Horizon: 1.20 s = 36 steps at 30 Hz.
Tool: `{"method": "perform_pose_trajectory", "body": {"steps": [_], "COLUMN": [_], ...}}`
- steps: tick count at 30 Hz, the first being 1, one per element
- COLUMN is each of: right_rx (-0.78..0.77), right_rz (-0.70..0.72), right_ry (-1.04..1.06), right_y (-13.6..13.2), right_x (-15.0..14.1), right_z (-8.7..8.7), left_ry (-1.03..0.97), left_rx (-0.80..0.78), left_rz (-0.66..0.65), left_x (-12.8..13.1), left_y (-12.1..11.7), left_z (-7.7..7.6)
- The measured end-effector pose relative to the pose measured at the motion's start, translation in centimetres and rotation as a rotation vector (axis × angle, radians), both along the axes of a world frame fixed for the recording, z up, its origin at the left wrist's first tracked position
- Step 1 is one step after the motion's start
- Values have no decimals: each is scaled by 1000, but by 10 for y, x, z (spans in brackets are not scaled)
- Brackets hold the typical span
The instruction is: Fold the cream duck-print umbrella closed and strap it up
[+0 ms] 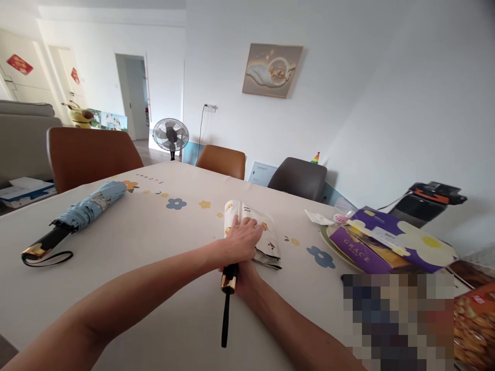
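Observation:
A white folding umbrella (236, 210) with small coloured prints lies on the table in front of me, its loose canopy partly folded and fanned to the right. My left hand (243, 240) rests over the canopy, its fingers curled onto the fabric. Below and partly hidden by it, my right hand (247, 275) closes around the umbrella near the top of its handle. The black handle (229, 278) with a gold end points toward me, and a black wrist strap (225, 322) hangs from it. To the left lies a light blue folding umbrella (93, 206), closed up, with a black and gold handle.
A flower-print cloth covers the table (154, 299). At the right are a purple box (359, 250) on a plate, a plastic cup (343, 213) and a black appliance (421, 203). Brown chairs (95, 154) and a grey chair (299, 178) stand beyond, with a fan (170, 135) behind.

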State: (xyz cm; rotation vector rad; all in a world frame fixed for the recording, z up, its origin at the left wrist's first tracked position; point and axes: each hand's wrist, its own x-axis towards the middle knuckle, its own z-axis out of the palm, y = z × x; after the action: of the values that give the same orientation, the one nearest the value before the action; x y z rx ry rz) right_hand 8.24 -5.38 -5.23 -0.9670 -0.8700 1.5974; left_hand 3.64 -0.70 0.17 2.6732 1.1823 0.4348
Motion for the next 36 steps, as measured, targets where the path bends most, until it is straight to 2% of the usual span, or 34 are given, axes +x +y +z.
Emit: {"method": "perform_pose_trajectory", "body": {"steps": [4,8,11,15,18,20,22,25,28,30,33,36], "right_rx": [-92,-105,-101,-167,-219,-246,-262,-256,-236,-229,-235,-287], "right_rz": [42,15,34,74,96,112,109,94,97,99,92,110], "right_ry": [194,217,224,232,247,272,296,311,300,285,286,290], "right_y": [-3,-4,-5,-3,1,3,4,3,3,2,3,5], "right_x": [2,3,2,1,2,3,3,3,2,2,3,6], "right_z": [-2,-2,3,8,6,4,3,5,8,9,10,12], "left_ry": [56,3,-38,-148,-362,-566,-754,-984,-1182,-1280,-1330,-1294], "left_rx": [147,249,200,141,205,169,77,-173,-369,-457,-523,-507], "left_rz": [-44,-71,-67,20,198,353,473,555,587,576,550,509], "left_x": [13,25,35,34,10,-15,-42,-76,-95,-103,-112,-121], "left_y": [7,11,14,20,25,27,25,19,14,14,18,19], "left_z": [0,-6,-4,13,26,28,23,3,-15,-22,-21,-13]}}
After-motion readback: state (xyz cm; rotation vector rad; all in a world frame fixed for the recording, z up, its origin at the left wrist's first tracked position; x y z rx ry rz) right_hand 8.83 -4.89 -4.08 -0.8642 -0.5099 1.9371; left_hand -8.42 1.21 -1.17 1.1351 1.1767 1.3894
